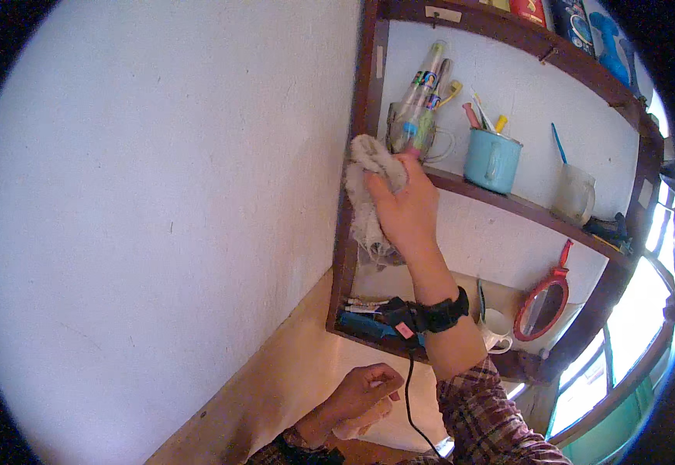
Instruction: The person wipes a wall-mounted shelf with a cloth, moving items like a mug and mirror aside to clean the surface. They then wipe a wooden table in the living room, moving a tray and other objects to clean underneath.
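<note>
My right hand [410, 206] grips a rumpled off-white cloth [366, 218] against the left post of a dark brown wooden wall shelf [346, 273]. Just above those fingers, a clear glass mug [439, 148] stands on the middle board with a toothbrush [452, 92] and tubes [427, 78] in it. Lower down, my left hand [369, 386] is apart from the shelf, below its bottom board. Its fingers are curled; whether anything lies inside them is hidden. A pale pinkish shape under that hand is too unclear to name.
A light blue mug [491, 160] and a cloudy cup [574, 189] share the middle board. Below are a red hand mirror [543, 305], a white cup [495, 328] and tubes [366, 306]. A black cable [410, 383] hangs from my right wrist strap. Bright windows [633, 302] are at right.
</note>
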A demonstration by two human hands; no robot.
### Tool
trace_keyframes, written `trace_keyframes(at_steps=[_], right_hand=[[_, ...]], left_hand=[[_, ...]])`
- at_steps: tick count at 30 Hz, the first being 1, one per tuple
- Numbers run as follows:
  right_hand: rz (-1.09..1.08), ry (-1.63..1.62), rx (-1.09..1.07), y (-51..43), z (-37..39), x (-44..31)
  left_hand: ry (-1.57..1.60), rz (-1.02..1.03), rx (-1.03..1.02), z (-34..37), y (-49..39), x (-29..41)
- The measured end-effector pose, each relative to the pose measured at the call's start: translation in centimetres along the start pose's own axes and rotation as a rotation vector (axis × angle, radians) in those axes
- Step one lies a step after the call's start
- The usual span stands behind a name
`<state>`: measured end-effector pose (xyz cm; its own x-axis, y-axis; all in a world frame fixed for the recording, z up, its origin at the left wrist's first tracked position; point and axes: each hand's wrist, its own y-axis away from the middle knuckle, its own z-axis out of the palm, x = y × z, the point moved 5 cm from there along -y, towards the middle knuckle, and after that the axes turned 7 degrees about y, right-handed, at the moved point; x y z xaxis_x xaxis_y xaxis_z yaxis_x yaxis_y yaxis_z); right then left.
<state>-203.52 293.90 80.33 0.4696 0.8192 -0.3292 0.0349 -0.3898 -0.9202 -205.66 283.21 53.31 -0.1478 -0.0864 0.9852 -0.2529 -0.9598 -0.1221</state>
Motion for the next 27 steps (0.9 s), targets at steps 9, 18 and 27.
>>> trace_keyframes(at_steps=[9, 18, 27], right_hand=[[-0.009, 0.323, 0.052, -7.7, 0.5, -1.7], [-0.086, 0.561, -0.156, -6.3, 1.6, -3.4], [-0.047, 0.554, -0.125, -2.8, 1.7, -3.0]], left_hand=[[0.054, 0.069, -0.03, 0.4, 0.0, -0.7], [0.094, 0.01, -0.005, 0.8, -0.1, -1.9], [0.029, 0.038, 0.021, 0.5, 0.2, -1.0]])
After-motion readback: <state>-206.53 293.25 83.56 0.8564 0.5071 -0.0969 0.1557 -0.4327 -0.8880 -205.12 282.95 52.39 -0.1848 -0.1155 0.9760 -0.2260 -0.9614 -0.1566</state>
